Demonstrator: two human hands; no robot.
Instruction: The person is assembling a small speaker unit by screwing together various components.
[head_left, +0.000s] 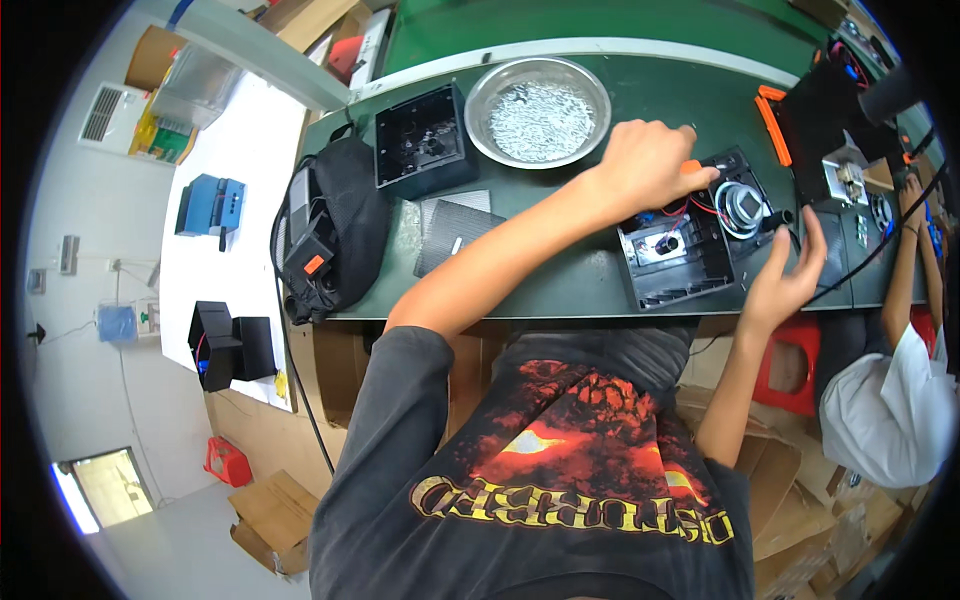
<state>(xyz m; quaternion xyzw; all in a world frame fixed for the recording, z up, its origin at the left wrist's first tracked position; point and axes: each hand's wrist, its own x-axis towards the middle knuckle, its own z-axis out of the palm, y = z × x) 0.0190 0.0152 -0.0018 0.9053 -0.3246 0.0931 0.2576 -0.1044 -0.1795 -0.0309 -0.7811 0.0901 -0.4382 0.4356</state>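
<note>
Dark graphic T-shirt [560, 470] fills the lower centre, nearest the lens. Left hand [648, 160] is curled over an orange-tipped tool [692, 167], held above the open black plastic housing [695, 235] w/ a round speaker [742, 203] & red wiring inside. Right hand [790, 275] is spread loosely, fingers touching the housing's right edge. Housing is set on the green bench [560, 270], right of centre. Steel bowl of screws [538, 108] & a 2nd empty black housing [424, 137] are seen farther left.

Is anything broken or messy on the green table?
Nothing looks broken or spilled. The black housing under the left hand lies open with red wires and a round speaker showing. The right hand touches its right edge. The small metal parts stay inside the metal bowl.
</note>
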